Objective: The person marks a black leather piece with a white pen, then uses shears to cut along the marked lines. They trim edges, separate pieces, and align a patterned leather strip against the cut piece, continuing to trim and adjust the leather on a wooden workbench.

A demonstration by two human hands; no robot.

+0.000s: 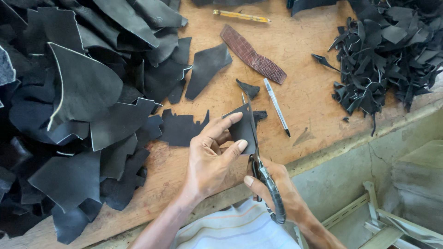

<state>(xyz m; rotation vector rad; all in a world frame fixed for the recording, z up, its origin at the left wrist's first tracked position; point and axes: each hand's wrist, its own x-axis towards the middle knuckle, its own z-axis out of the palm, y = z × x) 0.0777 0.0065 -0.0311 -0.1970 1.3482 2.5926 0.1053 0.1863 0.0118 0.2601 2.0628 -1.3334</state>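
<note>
Leather piece (242,127), frame centre: cut under way.
Left hand (210,159) pinches it; right hand (277,189) grips scissors (260,166), blades straddling the edge; next needs steady closing.

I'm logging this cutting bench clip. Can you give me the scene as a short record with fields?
Left hand: pinches small black leather piece
Right hand: works scissors cutting that piece
Left of bench: heap of black leather offcuts
Top right: pile of thin black trimmings
Loose on wooden table: brown textured strip, pen, yellow tool
</note>
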